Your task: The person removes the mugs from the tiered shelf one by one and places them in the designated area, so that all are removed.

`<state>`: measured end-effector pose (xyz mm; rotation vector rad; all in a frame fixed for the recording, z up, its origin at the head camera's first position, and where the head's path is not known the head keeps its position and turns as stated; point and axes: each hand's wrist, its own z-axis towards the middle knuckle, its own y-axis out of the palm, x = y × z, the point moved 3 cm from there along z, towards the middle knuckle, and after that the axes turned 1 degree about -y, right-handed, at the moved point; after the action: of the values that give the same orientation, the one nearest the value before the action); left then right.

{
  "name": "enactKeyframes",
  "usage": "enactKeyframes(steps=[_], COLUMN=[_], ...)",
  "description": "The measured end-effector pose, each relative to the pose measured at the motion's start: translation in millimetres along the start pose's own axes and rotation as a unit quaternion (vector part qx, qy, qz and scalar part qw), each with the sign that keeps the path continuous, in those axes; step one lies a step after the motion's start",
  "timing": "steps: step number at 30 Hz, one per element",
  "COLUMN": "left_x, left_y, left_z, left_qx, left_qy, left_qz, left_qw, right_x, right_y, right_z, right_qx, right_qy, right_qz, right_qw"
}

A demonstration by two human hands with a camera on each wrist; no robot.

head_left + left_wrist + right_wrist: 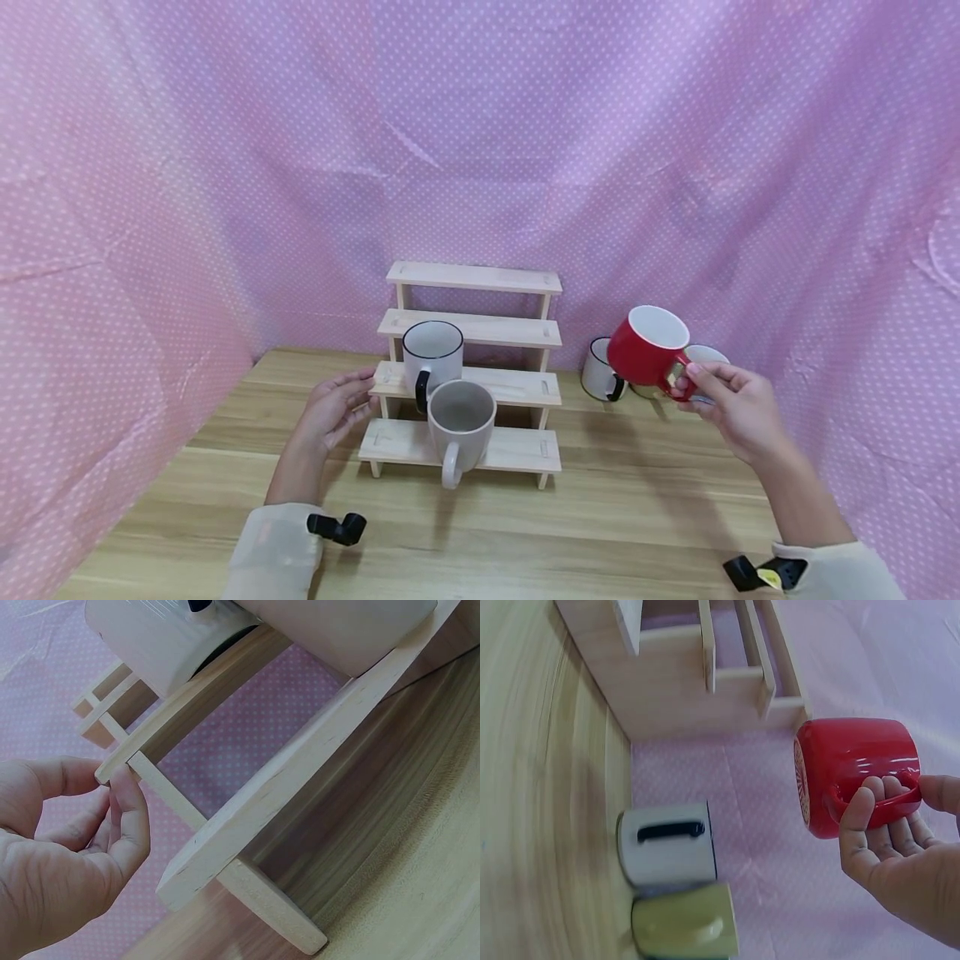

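Note:
My right hand (738, 412) holds a red mug (647, 343) by its handle, up off the table, its white inside showing. The right wrist view has the red mug (862, 776) on its side in the picture, fingers through the handle. At the left of a stepped wooden shelf (517, 450), my left hand (337, 408) pinches the end of the second board from the bottom, thumb and fingertips on the board's end (120, 766). That board bears a white mug with black rim and handle (433, 350). A pale greyish mug (461, 425) stands on the lowest board, handle frontward.
Right of the shelf, a white mug with black handle (600, 375) stands on the wooden table (622, 517). Beside it is a yellow-green mug (686, 922); another white mug (705, 354) is partly behind the right hand. A pink dotted cloth (480, 125) hangs behind.

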<state>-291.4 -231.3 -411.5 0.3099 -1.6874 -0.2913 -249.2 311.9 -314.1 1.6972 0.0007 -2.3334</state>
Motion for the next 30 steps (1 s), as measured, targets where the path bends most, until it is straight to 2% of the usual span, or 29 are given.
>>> enactKeyframes(steps=[10,17,20,26,30], left_x=[-0.3,0.0,-0.1,0.0,-0.7], left_y=[0.8,0.0,0.5,0.9,-0.1], left_z=[0.5,-0.2,0.4,2.2,2.6], left_qx=[0.002,-0.006,0.002,0.001,0.002], left_qy=[-0.002,-0.001,0.000,-0.003,-0.006], left_qz=[-0.003,-0.004,-0.004,-0.003,-0.007], left_qw=[1.0000,1.0000,1.0000,1.0000,1.0000], right_x=[6,14,19,26,33], right_y=[-51,-76,-84,-100,-109], right_z=[-27,-42,-47,-57,-63], right_qx=[0.036,0.057,0.063,0.087,0.096], right_qy=[0.002,0.044,0.058,0.100,0.113], right_qz=[0.005,-0.012,-0.014,-0.039,-0.045], right_qw=[0.999,0.997,0.996,0.990,0.988])
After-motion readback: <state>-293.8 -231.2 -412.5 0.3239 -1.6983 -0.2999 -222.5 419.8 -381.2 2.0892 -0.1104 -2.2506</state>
